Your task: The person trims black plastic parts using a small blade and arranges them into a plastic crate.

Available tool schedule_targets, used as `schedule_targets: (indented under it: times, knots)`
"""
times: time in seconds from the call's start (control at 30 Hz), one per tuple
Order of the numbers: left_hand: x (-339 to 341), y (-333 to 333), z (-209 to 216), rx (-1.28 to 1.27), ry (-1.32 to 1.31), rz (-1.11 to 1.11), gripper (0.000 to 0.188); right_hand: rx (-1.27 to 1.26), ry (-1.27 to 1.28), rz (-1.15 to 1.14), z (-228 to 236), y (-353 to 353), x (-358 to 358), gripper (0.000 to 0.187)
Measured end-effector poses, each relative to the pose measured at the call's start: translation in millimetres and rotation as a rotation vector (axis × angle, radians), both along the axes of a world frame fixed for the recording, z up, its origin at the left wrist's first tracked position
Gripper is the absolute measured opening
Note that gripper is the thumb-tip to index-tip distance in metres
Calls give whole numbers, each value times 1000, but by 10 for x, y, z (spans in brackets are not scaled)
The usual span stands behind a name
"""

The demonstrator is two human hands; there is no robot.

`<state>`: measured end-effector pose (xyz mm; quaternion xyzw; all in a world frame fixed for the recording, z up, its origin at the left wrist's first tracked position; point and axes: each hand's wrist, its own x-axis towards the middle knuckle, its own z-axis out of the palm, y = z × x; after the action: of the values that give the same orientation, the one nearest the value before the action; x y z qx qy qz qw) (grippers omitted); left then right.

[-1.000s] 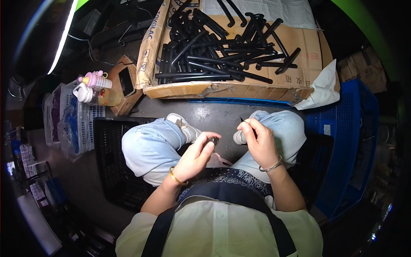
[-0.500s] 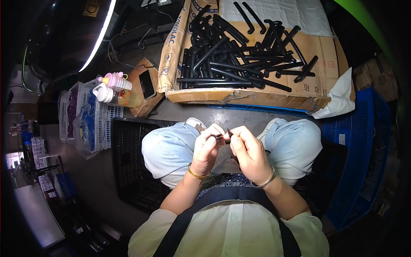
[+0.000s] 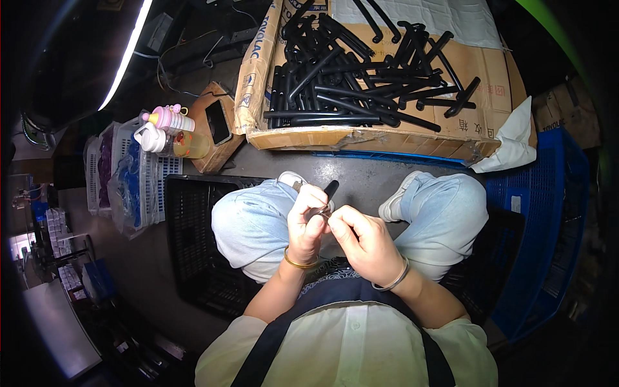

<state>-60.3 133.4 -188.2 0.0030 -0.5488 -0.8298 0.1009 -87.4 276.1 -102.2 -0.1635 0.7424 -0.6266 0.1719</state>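
Over my lap, between my knees, my left hand (image 3: 304,226) is closed around a black tube (image 3: 331,188). The tube's far end sticks out past my fingers, tilted up and to the right; the rest is hidden in my grip. My right hand (image 3: 369,244) meets the left one at the tube's near end, with thumb and forefinger pinched together. What that pinch holds, if anything, is too small to tell. Beyond my hands lies a pile of black bent-ended tubes (image 3: 361,97) in an open, low-sided cardboard box (image 3: 309,140).
A black crate (image 3: 193,258) stands left of my knee, a blue crate (image 3: 538,226) to the right. At the left, a wooden block (image 3: 222,151) bears a phone (image 3: 218,120), beside drink bottles (image 3: 191,146) and white baskets (image 3: 103,177). White sheeting (image 3: 509,145) hangs over the box's right corner.
The black tube now points up out of my left hand, where before only small dark bits showed between my fingers. My right hand has moved slightly down and left. The view has shifted a little.
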Motion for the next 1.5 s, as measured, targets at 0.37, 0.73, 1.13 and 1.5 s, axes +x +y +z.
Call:
schedule_targets:
  times: [0.37,0.73,1.13,1.5]
  knots:
    - [-104,14,-16,134,164,130,44,-160,-369,-165,-521,100,14,30]
    - [-36,128,67,503,14,-1,40,-325,-223,-162,-282,-150,-115,12]
    - [-272,128,245,1040,-204,-149,63,518,305,32,-334,314,460,31]
    - [154,337,205,476,-440,-167,53,482,311,15,-365,286,472,30]
